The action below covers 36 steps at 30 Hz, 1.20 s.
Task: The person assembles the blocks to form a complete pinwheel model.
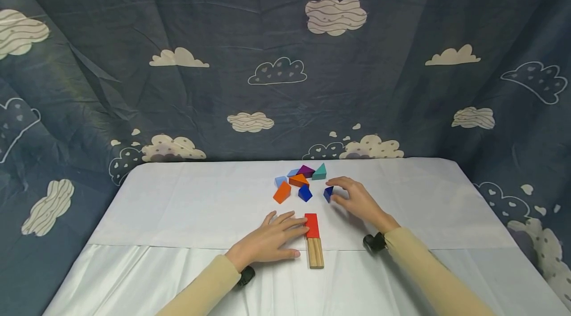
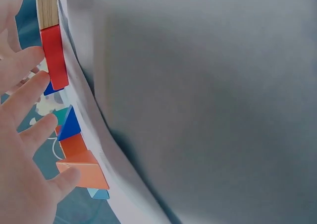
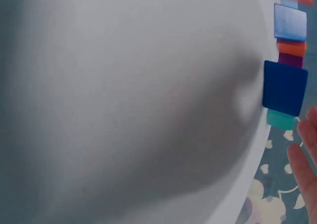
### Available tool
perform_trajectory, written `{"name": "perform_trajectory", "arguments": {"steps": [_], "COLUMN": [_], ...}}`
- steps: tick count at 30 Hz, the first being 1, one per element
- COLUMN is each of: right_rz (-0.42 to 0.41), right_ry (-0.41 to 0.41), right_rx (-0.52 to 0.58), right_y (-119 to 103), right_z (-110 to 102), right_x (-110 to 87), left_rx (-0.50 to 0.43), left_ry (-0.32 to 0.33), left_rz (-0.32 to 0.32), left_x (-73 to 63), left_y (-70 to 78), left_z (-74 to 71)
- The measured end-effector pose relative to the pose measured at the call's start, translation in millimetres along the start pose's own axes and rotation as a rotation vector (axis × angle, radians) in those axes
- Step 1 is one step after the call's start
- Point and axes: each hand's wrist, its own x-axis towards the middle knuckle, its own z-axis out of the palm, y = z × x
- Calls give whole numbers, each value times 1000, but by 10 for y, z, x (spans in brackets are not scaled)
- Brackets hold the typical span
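My left hand (image 1: 276,239) lies spread over the white cloth, its fingertips at the left side of a red block (image 1: 313,226). That block lines up end to end with a pair of plain wooden blocks (image 1: 315,253). In the left wrist view the fingers reach along the red block (image 2: 54,58). Further back, my right hand (image 1: 360,201) curves loosely around a dark blue triangular block (image 1: 328,194), thumb close to its right side and forefinger above it. The right wrist view shows fingers beside this dark blue block (image 3: 286,87), with the thumb out of sight.
A loose cluster stands behind the hands: an orange block (image 1: 282,192), an orange triangle (image 1: 299,180), a blue block (image 1: 305,193), a purple block (image 1: 306,171), a teal triangle (image 1: 319,172) and light blue pieces (image 1: 280,181). A dark cloud-print curtain (image 1: 285,103) hangs behind the table.
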Motion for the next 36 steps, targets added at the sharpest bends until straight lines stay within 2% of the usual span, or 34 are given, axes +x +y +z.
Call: {"name": "perform_trajectory", "arguments": {"steps": [11, 20, 29, 36], "right_rz": [71, 75, -27, -117], "right_ry": [-7, -19, -90, -166], "right_rx": [21, 36, 108, 113], "right_y": [94, 86, -34, -142], "right_z": [83, 111, 115, 163], "right_x": [46, 60, 74, 86], "left_rx": [-14, -12, -30, -24], "left_ry": [13, 20, 17, 17], "left_rz": [15, 19, 14, 13], "left_x": [-4, 6, -5, -7], "left_y": [-12, -28, -31, -31], "left_z": [25, 54, 50, 40]}}
